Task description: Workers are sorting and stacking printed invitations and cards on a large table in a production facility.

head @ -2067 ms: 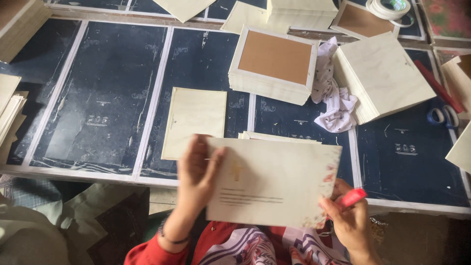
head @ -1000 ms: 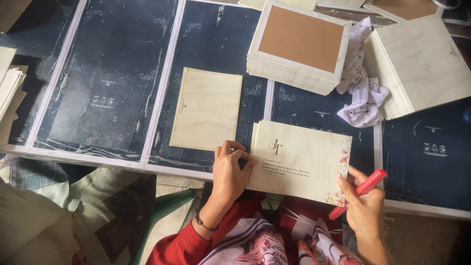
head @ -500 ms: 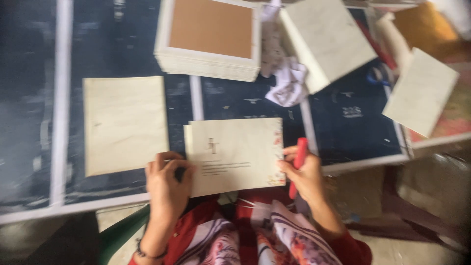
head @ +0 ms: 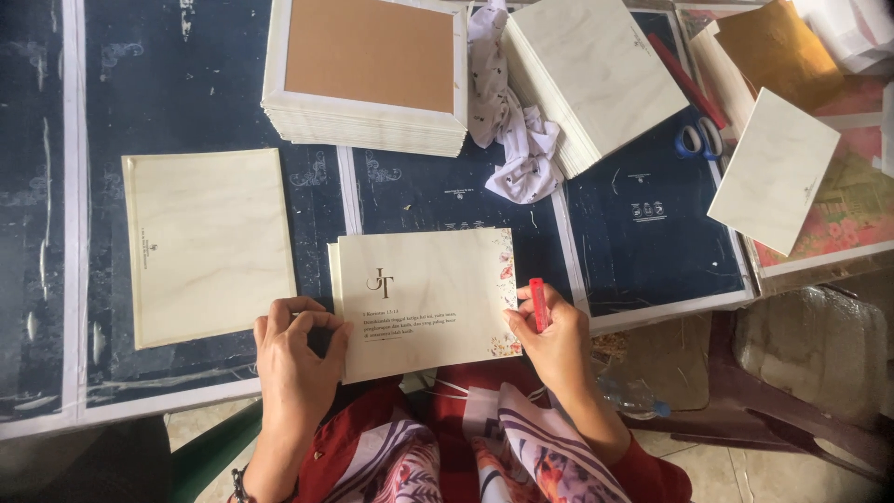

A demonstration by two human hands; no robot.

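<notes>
Head view: dark blue printed tabletop (head: 186,93), cream card stacks w/ brown-topped pile (head: 368,70) at far edge. Left hand (head: 296,359) pinching invitation card (head: 428,298) at its left edge, near table front. Right hand (head: 554,340) clenched on red marker (head: 537,304), touching card's right edge

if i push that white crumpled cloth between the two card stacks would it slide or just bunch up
The white cloth lies in loose crumpled folds, so it is probably floppy and would bunch rather than slide whole. It looks thin, likely very light. No sign it could roll or break.
</notes>
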